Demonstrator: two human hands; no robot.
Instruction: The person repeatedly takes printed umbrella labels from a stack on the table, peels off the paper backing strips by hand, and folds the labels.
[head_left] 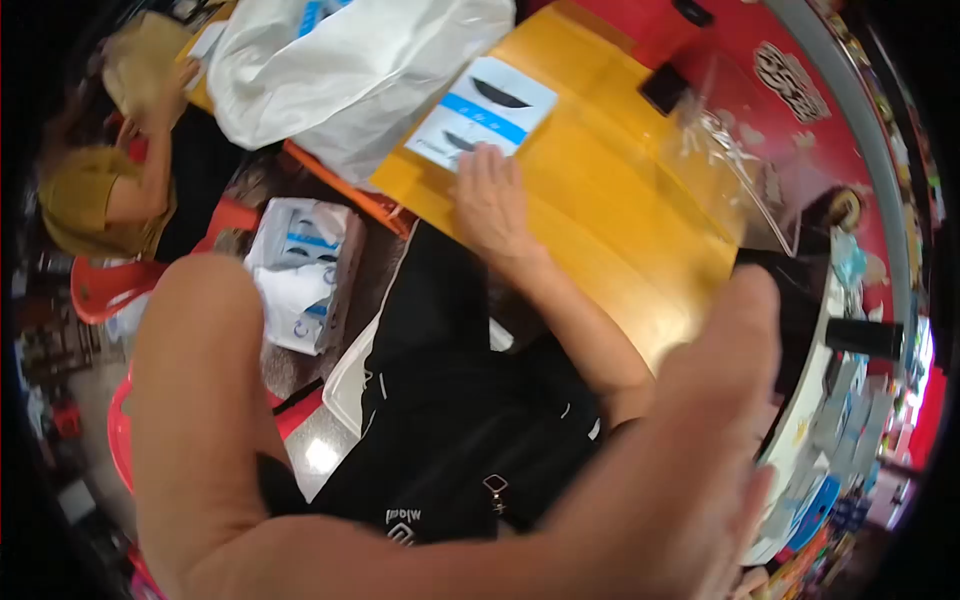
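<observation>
My left hand (450,555) is raised very close to the camera and blurred. Its thumb stands at the left and its fingers at the right, wide apart, with nothing between them. Lower down in the scene, my right hand (492,205) reaches over the yellow table (600,160), fingers stretched out. Its fingertips lie at the lower edge of a flat white box (487,108) with a blue band and dark printed shapes. Whether they press on the box I cannot tell.
A large white sack (350,85) bulges beside the table. Below it is a plastic-wrapped bundle of similar white-and-blue packs (305,265). A dark phone-like object (664,88) and clear plastic (715,150) lie at the table's far side. Another person (110,205) sits at left near a red chair (110,285).
</observation>
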